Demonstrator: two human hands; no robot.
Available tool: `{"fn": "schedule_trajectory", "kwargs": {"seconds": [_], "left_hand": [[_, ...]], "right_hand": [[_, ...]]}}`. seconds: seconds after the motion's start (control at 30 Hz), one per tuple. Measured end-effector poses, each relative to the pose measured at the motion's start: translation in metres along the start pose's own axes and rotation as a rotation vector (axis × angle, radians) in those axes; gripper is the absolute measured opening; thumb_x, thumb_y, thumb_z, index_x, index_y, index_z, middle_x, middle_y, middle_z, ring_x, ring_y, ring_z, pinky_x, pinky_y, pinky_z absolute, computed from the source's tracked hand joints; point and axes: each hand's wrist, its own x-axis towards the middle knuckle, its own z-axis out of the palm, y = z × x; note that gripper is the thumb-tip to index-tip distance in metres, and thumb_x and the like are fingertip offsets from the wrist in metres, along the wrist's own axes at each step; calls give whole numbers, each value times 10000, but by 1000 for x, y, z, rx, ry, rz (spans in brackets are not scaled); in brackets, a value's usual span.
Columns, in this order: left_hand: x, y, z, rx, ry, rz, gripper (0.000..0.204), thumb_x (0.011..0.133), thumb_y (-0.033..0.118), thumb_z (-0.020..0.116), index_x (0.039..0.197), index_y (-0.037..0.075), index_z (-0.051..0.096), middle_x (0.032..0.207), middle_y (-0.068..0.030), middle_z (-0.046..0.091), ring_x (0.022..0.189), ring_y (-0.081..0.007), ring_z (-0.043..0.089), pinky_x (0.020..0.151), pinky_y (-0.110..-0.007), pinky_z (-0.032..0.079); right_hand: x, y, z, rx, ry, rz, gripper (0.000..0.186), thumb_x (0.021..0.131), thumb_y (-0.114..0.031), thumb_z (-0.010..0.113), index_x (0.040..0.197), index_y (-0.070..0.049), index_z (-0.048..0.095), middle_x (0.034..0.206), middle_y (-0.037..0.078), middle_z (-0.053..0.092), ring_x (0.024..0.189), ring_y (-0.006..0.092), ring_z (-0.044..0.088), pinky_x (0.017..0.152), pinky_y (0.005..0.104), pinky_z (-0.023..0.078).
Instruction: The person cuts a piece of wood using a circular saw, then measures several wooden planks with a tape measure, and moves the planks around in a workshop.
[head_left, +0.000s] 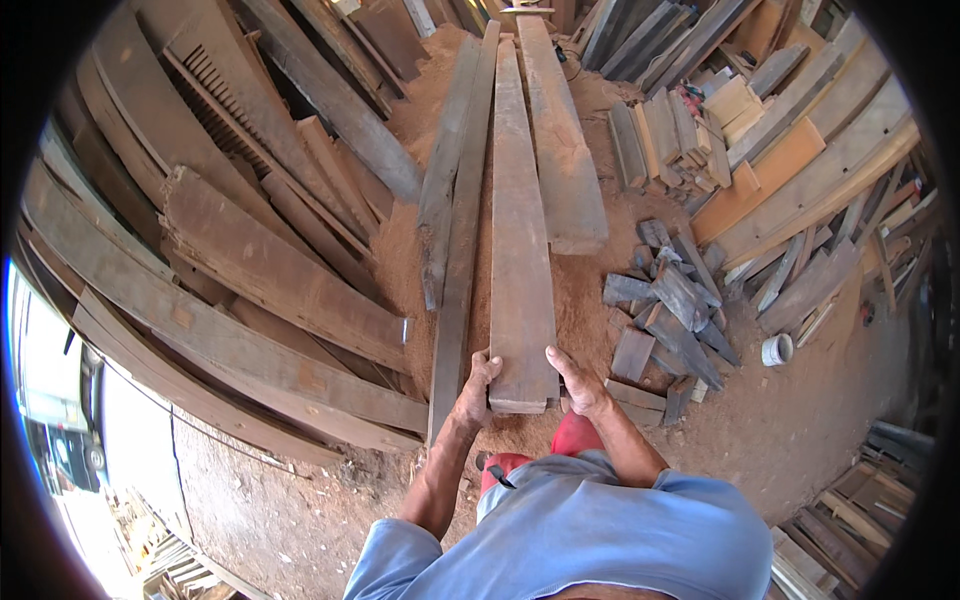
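Observation:
A long brown wooden plank (522,270) stretches away from me, its near end just in front of my body. My left hand (478,388) grips its left edge near that end, the thumb bent over the top and the other fingers out of sight. On the opposite edge, my right hand (580,382) holds the plank with its thumb up along the side; its fingers are hidden underneath. Directly left of the plank lies a narrow dark board (462,250), with a shorter grey board (447,180) beside it. A thick beam (565,150) lies to the right, farther off.
Large planks (290,290) lean in stacks along the left. On the right, a heap of wood offcuts (680,305) lies near a white bucket (777,349), with stacked short blocks (675,135) behind. Reddish sawdust (400,260) covers much of the ground.

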Motion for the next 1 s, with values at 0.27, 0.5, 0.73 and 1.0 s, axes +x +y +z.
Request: {"fn": "schedule_trajectory", "kwargs": {"seconds": [0.27, 0.5, 0.73, 1.0], "left_hand": [[21, -17, 8, 81, 54, 96, 508, 983, 409, 585, 1353, 115, 400, 1318, -133, 523, 1226, -282, 551, 1001, -487, 508], [42, -55, 29, 114, 99, -48, 621, 956, 329, 594, 1406, 41, 275, 1337, -182, 463, 1257, -300, 470, 1069, -472, 400], [37, -60, 15, 167, 104, -49, 529, 947, 293, 605, 1329, 97, 296, 1308, -167, 462, 1210, -303, 522, 942, -515, 522], [-6, 66, 119, 42, -208, 68, 728, 944, 461, 631, 1480, 93, 303, 1430, -154, 456, 1335, -331, 481, 1094, -522, 443]], "right_hand": [[1, -17, -1, 17, 119, -12, 440, 967, -433, 616, 866, -8, 665, 834, -11, 597, 768, 97, 512, 694, 331, 435], [-2, 13, -47, -83, 159, 30, 421, 960, -418, 605, 881, -11, 676, 792, -22, 561, 721, 102, 484, 663, 319, 422], [-8, 7, -40, -148, 119, 76, 453, 975, -452, 588, 840, -23, 643, 748, -35, 499, 698, 98, 441, 633, 333, 388], [-24, -127, -42, -172, -4, -215, 683, 939, -662, 551, 895, 12, 655, 735, 6, 577, 698, 89, 509, 586, 296, 408]]}}
